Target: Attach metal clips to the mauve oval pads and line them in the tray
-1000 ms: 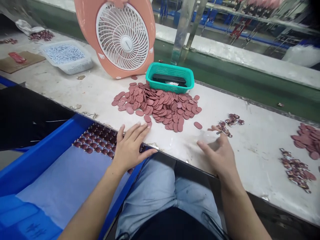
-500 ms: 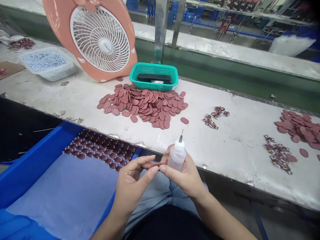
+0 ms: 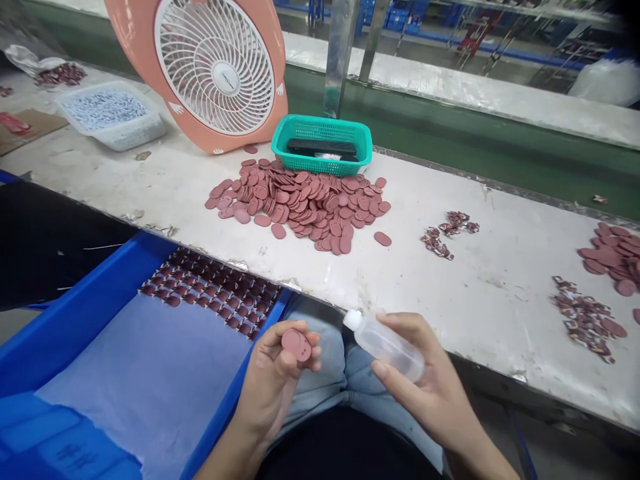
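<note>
Over my lap, my left hand (image 3: 273,373) pinches reddish-brown oval discs (image 3: 297,345), at least two overlapping, with small holes showing on one. My right hand (image 3: 425,373) grips a translucent squeeze bottle (image 3: 390,345) with a white cap, tilted so its cap end points up and left toward the discs. The bottle and discs are apart. Beyond the hands, a heap of the same oval discs (image 3: 305,207) lies on the white table (image 3: 400,280). To the left, a blue bin (image 3: 75,313) holds rows of dark brown assembled pieces (image 3: 210,287) on a pale blue sheet.
An orange fan (image 3: 225,77) stands behind the heap beside a green basket (image 3: 323,163) with dark items. A white tub (image 3: 120,123) of small pale pieces sits at the left. Clusters of small shiny brown parts (image 3: 585,317) and more discs (image 3: 613,257) lie at the right.
My hands have moved apart. The bottle has gone from upright to tilted leftward, and my left hand has turned the discs face-on. The view has shifted slightly left.
</note>
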The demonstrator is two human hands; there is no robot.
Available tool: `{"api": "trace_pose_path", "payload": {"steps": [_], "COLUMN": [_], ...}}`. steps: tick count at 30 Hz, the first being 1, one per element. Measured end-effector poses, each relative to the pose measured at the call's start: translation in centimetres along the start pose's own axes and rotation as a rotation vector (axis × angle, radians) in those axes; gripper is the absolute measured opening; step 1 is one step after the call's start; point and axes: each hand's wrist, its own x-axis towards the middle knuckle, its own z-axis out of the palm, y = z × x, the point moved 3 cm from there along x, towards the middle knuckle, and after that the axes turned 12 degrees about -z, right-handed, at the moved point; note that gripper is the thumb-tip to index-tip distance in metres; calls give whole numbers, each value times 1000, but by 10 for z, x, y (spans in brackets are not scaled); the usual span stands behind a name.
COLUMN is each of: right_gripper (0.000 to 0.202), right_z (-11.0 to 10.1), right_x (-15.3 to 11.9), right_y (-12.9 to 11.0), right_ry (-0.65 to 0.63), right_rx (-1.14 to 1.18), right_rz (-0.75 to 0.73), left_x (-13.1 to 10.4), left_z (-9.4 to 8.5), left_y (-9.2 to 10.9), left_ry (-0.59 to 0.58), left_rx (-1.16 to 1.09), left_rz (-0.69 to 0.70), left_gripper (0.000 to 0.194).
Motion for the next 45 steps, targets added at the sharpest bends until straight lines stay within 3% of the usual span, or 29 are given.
{"api": "trace_pose_path", "payload": {"steps": [4,9,12,16,28,34,37,42,45], "right_gripper": [30,39,38,38,33,33,35,40,38], "right_z": [-21,-11,-1,3,4,3,3,0,0], "right_x": [-10,-21,-17,-12,-15,-14,-15,-17,-16], "right_y": [-13,-22,-35,-45,-43,-43,-42,-40,-40], "right_ry": [189,337,296,230,230,213,221,317,313], "right_rx": [-76,48,-59,-98,-45,-37,-23,1,-7], "right_rz": [-176,-325,-403,-401,-392,-383,-384,-353,-361], "left_x": [0,-6,-9,-8,-10,-12,-15,-16,-17], "left_z": [4,11,12,10,8,16,20,23,24], "left_y": [-4,-7,-7,-9,-11,-5,-1,1,1], "left_ry": [-29,-61,-47,-69,-56,-28,16,-31,18], "left_rx": [-97,-91,-63,-41,-25,-44,-53,-51,-68], "left_rz": [-98,-154,-145,-111,-134,-131,-141,-136,-146], "left_gripper": [44,42,43,41,39,40,40,39,41]}}
